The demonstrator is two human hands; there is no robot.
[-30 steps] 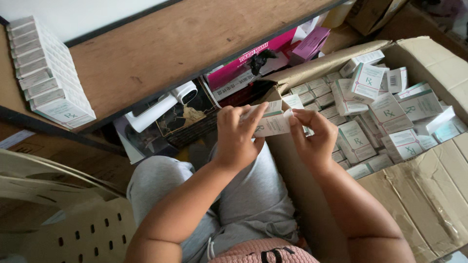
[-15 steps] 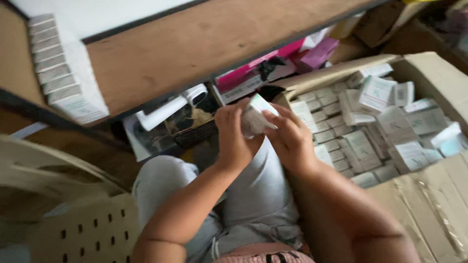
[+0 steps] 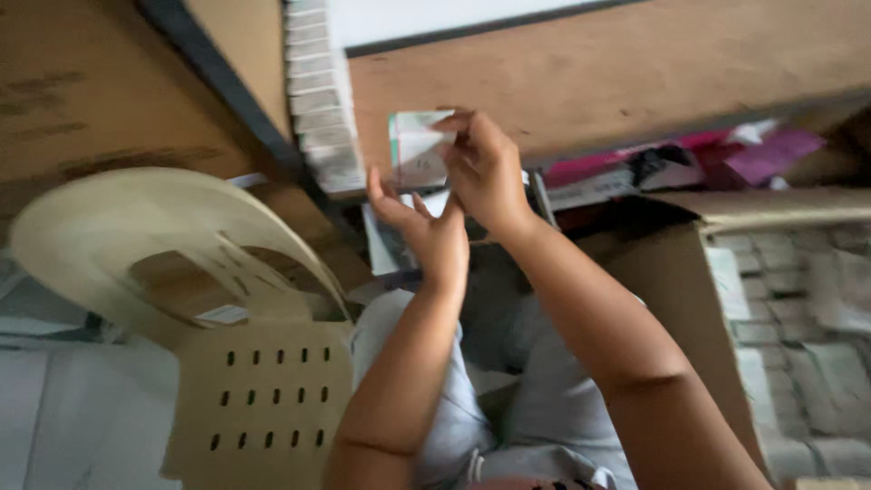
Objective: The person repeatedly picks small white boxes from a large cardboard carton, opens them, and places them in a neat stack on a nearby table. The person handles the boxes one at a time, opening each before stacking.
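My right hand [image 3: 485, 168] is raised over the wooden shelf [image 3: 635, 73] and grips a small white and green carton [image 3: 413, 145] by its right side. The carton hangs just right of a row of like cartons [image 3: 318, 100] lined up on the shelf. My left hand [image 3: 426, 227] is below the carton with its fingers spread and nothing in it, its palm close to my right wrist. The picture is blurred by motion.
A large cardboard box [image 3: 717, 318] filled with several more small cartons [image 3: 798, 299] stands at the right. A beige plastic chair [image 3: 181, 299] is at the left. Pink packages [image 3: 689, 163] lie under the shelf. My lap in grey shorts [image 3: 508, 390] is below.
The view swung left. My right hand carried the carton up from above my lap to the row on the shelf. My left hand let go of it and opened.
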